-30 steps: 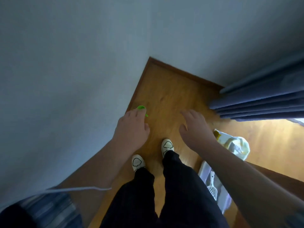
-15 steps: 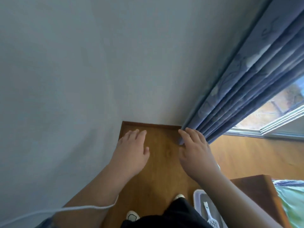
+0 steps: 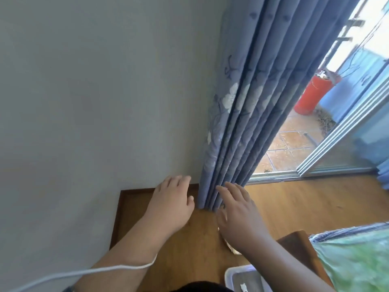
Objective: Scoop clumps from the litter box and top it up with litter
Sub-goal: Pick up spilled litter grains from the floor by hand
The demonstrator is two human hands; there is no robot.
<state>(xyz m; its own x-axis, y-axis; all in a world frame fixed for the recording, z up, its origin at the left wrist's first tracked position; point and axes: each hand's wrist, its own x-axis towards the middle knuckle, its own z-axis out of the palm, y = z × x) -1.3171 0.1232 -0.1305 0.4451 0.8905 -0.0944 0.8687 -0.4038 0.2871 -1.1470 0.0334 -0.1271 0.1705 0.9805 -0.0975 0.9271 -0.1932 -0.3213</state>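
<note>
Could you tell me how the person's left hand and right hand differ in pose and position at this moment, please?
The left hand is over the floor by the wall, left of the blue curtain; the right hand is in front of the curtain's hem. A white cord crosses the left forearm; the right arm has none. The left fingers lie close together; the right hand's are slightly spread. Both are open, palm down and empty.

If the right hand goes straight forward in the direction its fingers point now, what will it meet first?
Most likely the blue curtain. The right hand is open, its fingers pointing up and slightly left at the curtain's lower folds, and nothing shows between them. Depth is unclear, so I cannot tell whether the fingertips already touch it.
</note>
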